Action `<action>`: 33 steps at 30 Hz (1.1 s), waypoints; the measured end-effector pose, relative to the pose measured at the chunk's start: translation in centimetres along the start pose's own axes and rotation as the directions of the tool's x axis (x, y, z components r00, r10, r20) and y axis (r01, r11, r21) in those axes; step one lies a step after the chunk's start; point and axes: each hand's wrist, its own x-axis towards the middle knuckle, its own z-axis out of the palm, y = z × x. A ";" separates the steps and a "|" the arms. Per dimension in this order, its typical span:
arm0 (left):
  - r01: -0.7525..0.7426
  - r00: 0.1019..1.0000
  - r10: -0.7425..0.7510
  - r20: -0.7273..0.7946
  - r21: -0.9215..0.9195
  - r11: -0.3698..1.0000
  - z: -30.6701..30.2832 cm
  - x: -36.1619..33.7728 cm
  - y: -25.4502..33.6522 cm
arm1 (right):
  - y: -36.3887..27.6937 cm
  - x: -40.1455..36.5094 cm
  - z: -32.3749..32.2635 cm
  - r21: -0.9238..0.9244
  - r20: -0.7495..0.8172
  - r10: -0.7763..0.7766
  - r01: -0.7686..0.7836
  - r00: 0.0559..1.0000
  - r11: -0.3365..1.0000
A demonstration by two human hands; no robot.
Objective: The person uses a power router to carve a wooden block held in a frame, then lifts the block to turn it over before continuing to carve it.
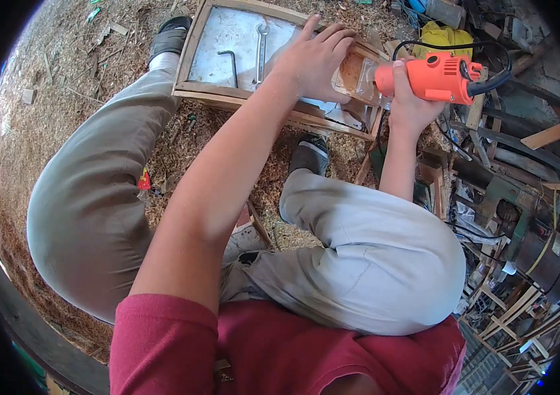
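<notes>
An orange power tool (439, 79) with a clear guard lies sideways at the upper right, and my right hand (411, 102) is wrapped round its body. The guard end meets the right part of a wooden frame (227, 89). My left hand (316, 62) spreads over that frame, its fingers apart and reaching toward the far edge. Inside the frame, on a pale scuffed panel, lie a wrench (261, 52) and a black hex key (230, 66). A brown wooden piece (351, 71) shows between my left hand and the guard.
Wood shavings (63, 118) cover the ground. My bent legs flank the space below the frame. At the right are a yellow bag (446, 39), a loose wooden strip (554, 131), a green machine (507, 204) and scattered wood. A black cable (500, 49) loops from the tool.
</notes>
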 end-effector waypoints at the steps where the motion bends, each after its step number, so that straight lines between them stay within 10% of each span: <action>1: 0.000 1.000 0.000 -0.004 -0.007 1.000 0.1 0.0 0.0 | -0.1 0.0 -0.1 0.002 0.004 0.004 -0.004 1.000 1.000; 33: 0.003 1.000 -0.003 -0.002 0.012 1.000 0.5 0.1 -0.1 | -2.4 -1.4 -2.5 0.084 0.228 0.131 -0.153 0.965 0.985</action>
